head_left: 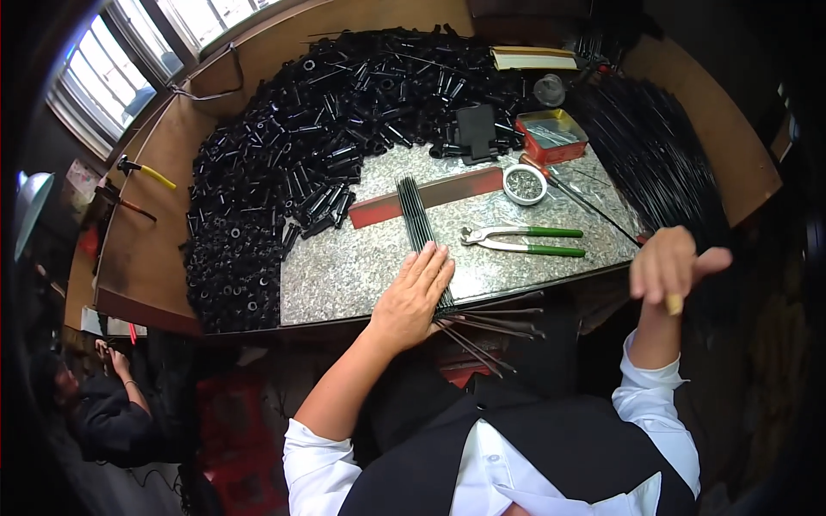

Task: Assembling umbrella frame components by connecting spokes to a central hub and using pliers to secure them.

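My left hand (411, 297) lies flat, fingers stretched out, across a row of thin black rods (415, 208). The rods lean over a reddish-brown bar (465, 189) on the speckled stone worktop (335, 275). Their near ends fan out past the front edge, under my hand. Off the worktop's right front corner, my right hand (667, 267) hangs in the air, thumb apart and fingers pointing down. A yellowish wrap or small piece shows at one fingertip; I cannot tell which. Green-handled pincers (525, 241) lie between the two hands.
Black tubular parts (344, 95) are heaped at the back and left. More long black rods (658, 155) lie at the right. A round dish of small parts (525, 185), a red tin (552, 136) and a screwdriver (576, 191) sit nearby. Another person (112, 396) works at far left.
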Action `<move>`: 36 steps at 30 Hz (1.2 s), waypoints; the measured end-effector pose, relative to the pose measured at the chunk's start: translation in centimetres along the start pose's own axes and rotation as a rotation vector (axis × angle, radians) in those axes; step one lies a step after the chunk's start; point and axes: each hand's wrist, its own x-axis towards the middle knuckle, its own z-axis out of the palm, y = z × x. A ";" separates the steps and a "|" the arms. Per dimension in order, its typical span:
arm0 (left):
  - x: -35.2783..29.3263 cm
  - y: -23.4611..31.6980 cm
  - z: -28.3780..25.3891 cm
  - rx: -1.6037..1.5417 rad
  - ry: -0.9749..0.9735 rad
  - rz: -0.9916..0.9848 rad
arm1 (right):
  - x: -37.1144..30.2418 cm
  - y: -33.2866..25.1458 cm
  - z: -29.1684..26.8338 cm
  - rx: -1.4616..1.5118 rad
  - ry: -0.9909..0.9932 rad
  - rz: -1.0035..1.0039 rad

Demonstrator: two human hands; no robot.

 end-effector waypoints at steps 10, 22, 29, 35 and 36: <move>1.3 -0.5 -1.0 -0.035 -0.037 -0.157 | 4.4 -1.2 -4.9 -0.843 0.744 0.422; 0.5 -0.1 0.1 -0.115 0.091 -0.124 | 0.1 -2.0 -24.9 -2.126 0.243 1.012; 0.0 -0.5 -0.4 -0.062 0.056 -0.124 | 2.0 0.4 -25.8 -2.060 0.171 1.054; -0.4 -0.3 0.2 -0.042 0.122 -0.113 | 1.6 0.7 -25.9 -2.179 0.093 0.948; -0.5 -0.2 0.2 -0.027 0.129 -0.116 | 1.9 1.0 -25.3 -2.175 0.091 0.941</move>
